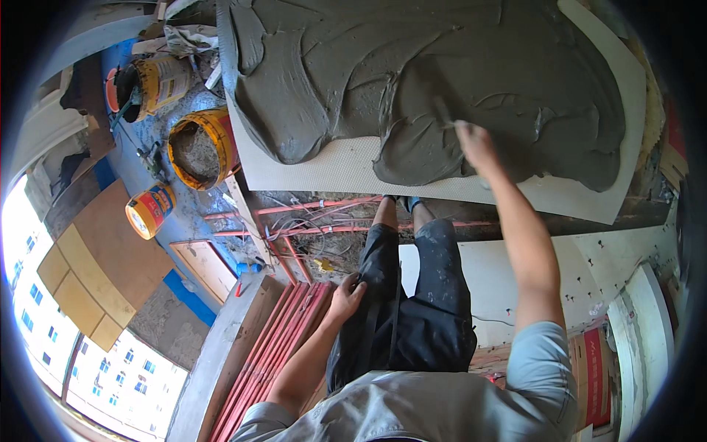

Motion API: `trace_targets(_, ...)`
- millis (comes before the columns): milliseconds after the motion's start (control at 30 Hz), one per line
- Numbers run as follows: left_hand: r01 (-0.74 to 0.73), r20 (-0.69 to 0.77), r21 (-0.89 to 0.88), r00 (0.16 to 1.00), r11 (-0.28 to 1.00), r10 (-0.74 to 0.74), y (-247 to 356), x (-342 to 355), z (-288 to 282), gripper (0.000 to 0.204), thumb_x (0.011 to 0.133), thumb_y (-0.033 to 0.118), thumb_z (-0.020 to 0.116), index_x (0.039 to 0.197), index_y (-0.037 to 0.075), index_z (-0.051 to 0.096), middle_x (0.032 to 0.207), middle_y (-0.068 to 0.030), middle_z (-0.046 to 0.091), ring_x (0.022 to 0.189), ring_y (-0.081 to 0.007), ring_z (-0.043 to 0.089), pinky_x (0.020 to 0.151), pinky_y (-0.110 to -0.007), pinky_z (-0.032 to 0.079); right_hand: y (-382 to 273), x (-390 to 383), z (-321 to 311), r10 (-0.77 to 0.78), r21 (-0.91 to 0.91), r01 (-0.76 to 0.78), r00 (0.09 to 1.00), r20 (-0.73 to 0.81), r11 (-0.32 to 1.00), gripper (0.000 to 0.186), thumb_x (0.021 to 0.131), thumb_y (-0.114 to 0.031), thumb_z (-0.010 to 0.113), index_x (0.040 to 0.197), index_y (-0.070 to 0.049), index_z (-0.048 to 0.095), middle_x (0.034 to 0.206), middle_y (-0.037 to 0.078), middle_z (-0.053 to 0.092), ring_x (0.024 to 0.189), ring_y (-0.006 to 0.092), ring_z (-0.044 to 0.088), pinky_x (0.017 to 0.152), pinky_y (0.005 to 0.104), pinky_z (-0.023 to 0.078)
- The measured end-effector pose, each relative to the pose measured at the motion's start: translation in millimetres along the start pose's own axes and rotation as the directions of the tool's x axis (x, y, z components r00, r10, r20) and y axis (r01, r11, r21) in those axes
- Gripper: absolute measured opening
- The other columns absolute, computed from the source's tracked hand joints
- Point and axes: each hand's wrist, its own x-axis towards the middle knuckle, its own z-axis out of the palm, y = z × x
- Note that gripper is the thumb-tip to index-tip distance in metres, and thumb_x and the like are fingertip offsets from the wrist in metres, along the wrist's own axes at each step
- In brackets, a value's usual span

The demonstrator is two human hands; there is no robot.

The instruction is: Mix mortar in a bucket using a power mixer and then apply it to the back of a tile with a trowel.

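A large pale slab (317,168) with a dimpled surface lies in front of me, mostly coated in wet grey mortar (508,66). The coat is swirled and ridged, and bare strips of slab show along the near and right edges. My right hand (479,151) is closed round the handle of a trowel (443,110); its blade is on the mortar, blurred and hard to make out. My left hand (345,296) rests against my left thigh, in black shorts (379,295), with thumb and fingers apart and nothing seen in it.
Left of the slab stand a yellow bucket of grey mix (197,151), another mortar-stained bucket (158,81) and a small yellow tub (151,210). Red pipes (324,205) and loose wires run along the rough floor by my feet. More red pipes (272,353) lie bundled at lower left.
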Motion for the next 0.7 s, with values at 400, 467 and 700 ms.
trace_targets(400,0.094,-0.223,0.553,0.974,0.828,0.039,25,-1,-100,0.110,0.088,0.062,0.077,0.167,0.004,0.027,0.156,-0.0359,0.048,0.142,-0.0488,0.053,0.118,-0.051,0.046,82,-115,-7,-0.024,-0.430,-0.094,0.965,-0.261,0.898,0.055,0.108,-0.056,0.051,0.102,-0.004,0.067,0.088,0.023,0.075,0.081,0.0416,0.075,0.072,0.0533,0.058)
trace_targets(467,0.212,-0.209,0.598,0.972,0.773,-0.104,9,9,-124,0.122,0.083,0.067,0.079,0.170,0.006,0.018,0.156,-0.0399,0.044,0.141,-0.0516,0.053,0.117,-0.053,0.048,97,-136,18,0.424,0.244,-0.352,0.815,-0.394,0.904,0.056,0.108,-0.058,0.051,0.093,-0.005,0.064,0.071,0.016,0.068,0.059,0.0313,0.069,0.053,0.0451,0.054)
trace_targets(700,0.290,-0.182,0.765,0.954,0.575,-0.239,1,65,-225,0.121,0.081,0.062,0.083,0.169,0.008,0.019,0.147,-0.0367,0.047,0.132,-0.0518,0.060,0.107,-0.056,0.054,-117,-153,310,0.555,0.701,-0.421,0.830,0.042,0.576,0.060,0.110,-0.060,0.045,0.092,-0.005,0.064,0.081,0.014,0.067,0.070,0.0268,0.069,0.061,0.0436,0.053)
